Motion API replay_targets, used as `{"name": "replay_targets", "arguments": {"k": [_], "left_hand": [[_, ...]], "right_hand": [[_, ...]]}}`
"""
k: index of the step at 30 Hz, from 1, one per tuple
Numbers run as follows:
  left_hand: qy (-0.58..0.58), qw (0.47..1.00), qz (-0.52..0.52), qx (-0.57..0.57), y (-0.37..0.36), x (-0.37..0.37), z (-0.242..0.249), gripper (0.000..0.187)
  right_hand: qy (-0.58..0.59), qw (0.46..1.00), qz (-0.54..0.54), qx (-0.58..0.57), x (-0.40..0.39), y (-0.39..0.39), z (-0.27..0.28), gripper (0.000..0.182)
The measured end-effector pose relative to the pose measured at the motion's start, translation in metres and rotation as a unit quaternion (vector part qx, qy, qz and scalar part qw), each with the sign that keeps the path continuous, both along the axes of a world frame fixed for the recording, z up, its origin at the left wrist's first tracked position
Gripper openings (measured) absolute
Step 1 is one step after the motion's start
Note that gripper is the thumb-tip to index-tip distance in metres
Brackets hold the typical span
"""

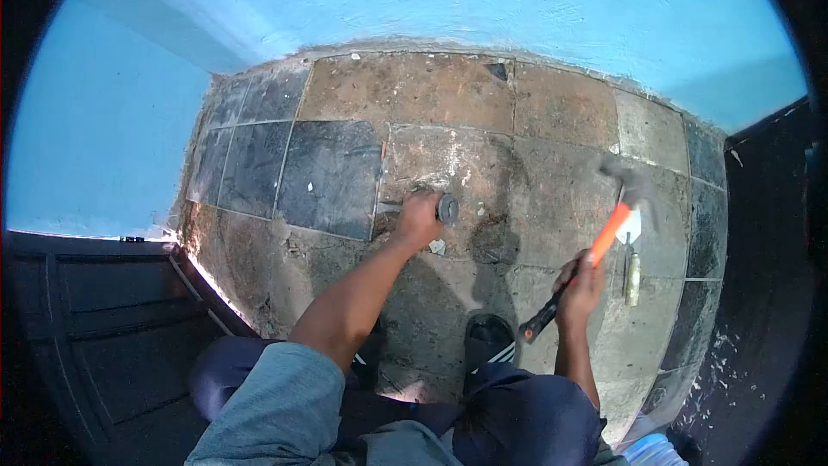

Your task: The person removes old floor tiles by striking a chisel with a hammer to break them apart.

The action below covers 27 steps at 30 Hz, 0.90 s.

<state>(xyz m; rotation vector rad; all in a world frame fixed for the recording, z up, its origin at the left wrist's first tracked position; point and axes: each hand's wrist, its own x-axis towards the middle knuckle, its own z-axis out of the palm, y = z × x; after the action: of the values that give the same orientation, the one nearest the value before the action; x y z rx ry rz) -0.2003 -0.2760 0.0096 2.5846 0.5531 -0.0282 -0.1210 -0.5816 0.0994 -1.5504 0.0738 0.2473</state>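
Note:
My left hand (419,217) is closed around a chisel (447,209). Its round dark head faces right, and its flat blade reaches left to the edge of a dark floor tile (332,177). In my right hand (580,293) is a claw hammer (611,231) with an orange and black handle. The hammer is raised, its blurred metal head up and to the right of the chisel. Beside the hammer, a trowel (633,280) with a worn pale handle lies on the floor, its blade partly behind the hammer.
Bare, rough floor (448,285) surrounds the chisel, with small pale chips (437,247) on it. A blue wall (414,0) rises at the back. Dark panelled doors (112,319) stand at left. My sandalled foot (489,341) is close by. Something light-blue plastic (653,450) sits at lower right.

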Motion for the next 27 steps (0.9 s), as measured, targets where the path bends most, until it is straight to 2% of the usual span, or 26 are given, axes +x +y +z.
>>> {"name": "replay_targets", "arguments": {"k": [2,5,7,8,9,12,15,16,18,20,21,23,25,26,27], "left_hand": [[0.007,1.0,-0.001,-0.005,-0.002,0.001,0.007,0.055],[-0.003,1.0,-0.015,-0.005,0.001,0.0,-0.004,0.046],[-0.005,1.0,-0.007,-0.01,0.001,-0.001,-0.007,0.042],[0.001,1.0,0.004,-0.018,-0.002,-0.001,-0.004,0.043],[0.006,1.0,0.011,-0.026,-0.004,0.001,-0.003,0.043],[-0.034,0.998,-0.037,0.029,-0.006,-0.003,-0.009,0.042],[-0.04,0.999,-0.021,0.01,-0.005,-0.001,-0.003,0.039],[-0.036,0.999,-0.013,-0.004,-0.003,0.001,0.0,0.038],[-0.027,0.999,0.002,-0.03,0.0,0.002,0.006,0.036],[-0.016,0.999,0.002,-0.043,0.0,0.004,0.015,0.04],[-0.01,0.999,0.002,-0.05,0.0,0.004,0.017,0.042],[-0.06,0.998,-0.006,-0.026,0.002,0.0,0.001,0.035],[-0.075,0.997,-0.006,-0.014,0.001,0.0,-0.007,0.03],[-0.065,0.998,0.0,-0.014,0.002,-0.001,-0.008,0.03],[-0.054,0.998,0.005,-0.015,0.0,-0.001,-0.009,0.03]], "right_hand": [[-0.065,0.995,-0.064,0.03,0.004,0.009,0.014,0.033],[-0.098,0.992,-0.08,0.019,-0.022,0.022,-0.014,0.033],[-0.06,0.996,0.054,-0.039,-0.066,0.022,-0.06,0.033],[-0.058,0.97,0.178,-0.153,-0.074,0.032,-0.056,0.032],[-0.055,0.917,0.294,-0.263,-0.078,0.04,-0.054,0.032],[0.078,0.953,0.243,-0.162,-0.087,0.044,-0.074,0.032],[0.084,0.971,0.18,-0.131,-0.072,0.025,-0.082,0.03],[0.131,0.974,0.163,-0.084,-0.056,0.029,-0.035,0.028],[0.03,0.993,0.079,-0.082,-0.033,0.013,-0.019,0.028],[-0.055,0.998,0.005,0.039,-0.005,0.002,-0.003,0.033],[-0.068,0.995,-0.042,0.059,0.0,0.007,0.011,0.034],[-0.094,0.981,-0.137,0.098,0.004,0.017,0.034,0.036],[-0.122,0.98,-0.126,0.093,-0.02,0.021,-0.016,0.032],[-0.127,0.988,-0.067,-0.063,-0.045,0.016,-0.048,0.028],[0.054,0.997,0.047,-0.013,-0.075,0.006,-0.095,0.026]]}}
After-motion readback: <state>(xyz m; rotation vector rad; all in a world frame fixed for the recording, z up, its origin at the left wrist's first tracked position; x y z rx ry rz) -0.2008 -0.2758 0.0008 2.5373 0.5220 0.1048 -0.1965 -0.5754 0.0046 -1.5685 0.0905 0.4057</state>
